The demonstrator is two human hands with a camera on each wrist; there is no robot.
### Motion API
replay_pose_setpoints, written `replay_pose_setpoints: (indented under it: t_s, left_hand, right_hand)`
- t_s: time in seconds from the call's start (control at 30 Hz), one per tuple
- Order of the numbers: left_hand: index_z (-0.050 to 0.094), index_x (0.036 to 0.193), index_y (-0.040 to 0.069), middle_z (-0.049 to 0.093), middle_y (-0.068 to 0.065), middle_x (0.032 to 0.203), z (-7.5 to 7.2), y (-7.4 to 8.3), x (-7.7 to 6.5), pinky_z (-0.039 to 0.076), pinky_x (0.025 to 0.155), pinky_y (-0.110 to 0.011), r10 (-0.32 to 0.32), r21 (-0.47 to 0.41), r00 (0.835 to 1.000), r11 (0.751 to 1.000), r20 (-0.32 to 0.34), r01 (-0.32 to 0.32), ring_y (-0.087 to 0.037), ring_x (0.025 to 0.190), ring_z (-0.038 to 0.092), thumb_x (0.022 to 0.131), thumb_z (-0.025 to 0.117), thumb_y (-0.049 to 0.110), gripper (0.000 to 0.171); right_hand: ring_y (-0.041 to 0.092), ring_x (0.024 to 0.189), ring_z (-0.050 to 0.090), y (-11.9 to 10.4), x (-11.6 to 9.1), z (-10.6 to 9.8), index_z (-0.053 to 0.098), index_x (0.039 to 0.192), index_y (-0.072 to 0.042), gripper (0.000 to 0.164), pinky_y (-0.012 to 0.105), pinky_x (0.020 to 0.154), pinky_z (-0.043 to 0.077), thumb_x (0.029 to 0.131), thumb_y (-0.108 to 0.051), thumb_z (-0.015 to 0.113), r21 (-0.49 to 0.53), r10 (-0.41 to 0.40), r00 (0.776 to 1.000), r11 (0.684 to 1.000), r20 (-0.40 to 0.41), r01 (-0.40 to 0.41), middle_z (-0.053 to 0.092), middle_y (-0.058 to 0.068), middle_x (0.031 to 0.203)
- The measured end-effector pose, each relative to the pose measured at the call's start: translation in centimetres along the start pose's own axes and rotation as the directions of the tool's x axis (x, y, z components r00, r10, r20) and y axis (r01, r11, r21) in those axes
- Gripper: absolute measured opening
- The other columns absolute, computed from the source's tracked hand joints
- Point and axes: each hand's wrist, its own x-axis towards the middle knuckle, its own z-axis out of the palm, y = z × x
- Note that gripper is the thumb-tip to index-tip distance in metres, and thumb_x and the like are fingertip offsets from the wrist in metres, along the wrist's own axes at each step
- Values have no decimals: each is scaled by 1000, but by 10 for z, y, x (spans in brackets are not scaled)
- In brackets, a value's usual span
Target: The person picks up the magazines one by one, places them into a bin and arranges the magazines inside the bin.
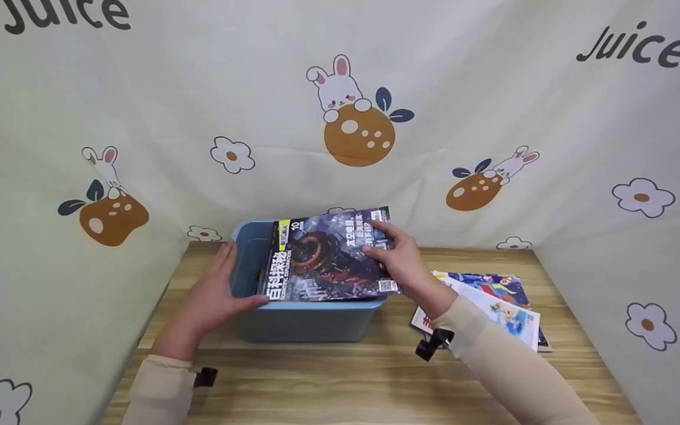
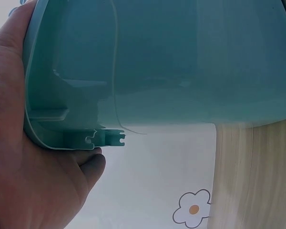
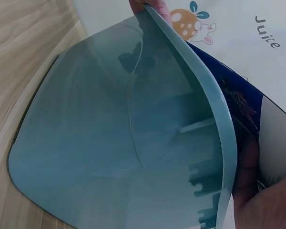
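A blue-green plastic storage bin (image 1: 310, 323) stands on the table. Across its top lies a dark magazine (image 1: 328, 260) with a space picture and Chinese lettering, its right end reaching past the bin's rim. My right hand (image 1: 408, 262) grips that end, thumb on the cover; in the right wrist view, fingers (image 3: 250, 167) show beside the bin's rim. At the bin's left end, my left hand (image 1: 207, 301) holds the rim, its thumb at the front corner. The left wrist view shows the bin wall (image 2: 181, 71) close up. The magazine covers most of the bin's inside.
To the right of the bin, several overlapping magazines (image 1: 517, 321) lie on the wooden table (image 1: 316, 383), partly behind my right forearm. A pale cloth backdrop (image 1: 269, 77) with rabbits and flowers rises at the back and both sides.
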Motion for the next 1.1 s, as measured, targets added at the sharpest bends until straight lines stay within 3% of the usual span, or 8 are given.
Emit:
replay_pose_setpoints:
  t_s: [0.23, 0.53, 0.87, 1.1]
  left_hand:
    - [6, 176, 0, -1, -24, 184, 0, -1, 1, 20, 130, -70, 5, 0, 1000, 1000, -1, -5, -49, 168, 4, 80, 82, 83, 148]
    - [8, 175, -2, 1, -24, 183, 2, -4, 0, 19, 131, -68, 18, 0, 1000, 1000, -11, -18, -47, 169, 3, 80, 85, 80, 147]
    - [8, 176, 1, 0, -22, 184, 1, -4, -1, 20, 130, -71, 10, -18, 1000, 1000, -17, -10, -47, 169, 5, 79, 85, 80, 147]
    - [9, 177, 3, 0, -21, 184, 1, -1, 1, 21, 129, -72, 0, -19, 1000, 1000, -16, -1, -48, 169, 5, 78, 85, 81, 147]
  right_hand:
    - [31, 119, 65, -1, 1, 14, 62, 157, -8, 66, 31, 84, 64, 95, 1, 82, 4, -1, 1000, 1000, 4, 1, 55, 22, 156]
    - [24, 97, 71, -5, 0, 30, 59, 155, -2, 66, 30, 73, 65, 94, 5, 81, 36, 2, 1000, 999, 24, -3, 65, 23, 134]
    - [29, 114, 68, -8, 1, 55, 55, 154, 0, 64, 34, 92, 62, 95, 4, 79, -46, -51, 998, 998, 36, 52, 64, 23, 142]
    - [33, 124, 64, -5, 1, 60, 55, 154, -1, 64, 40, 104, 58, 95, 3, 79, -91, -74, 996, 993, 40, 77, 61, 23, 148]
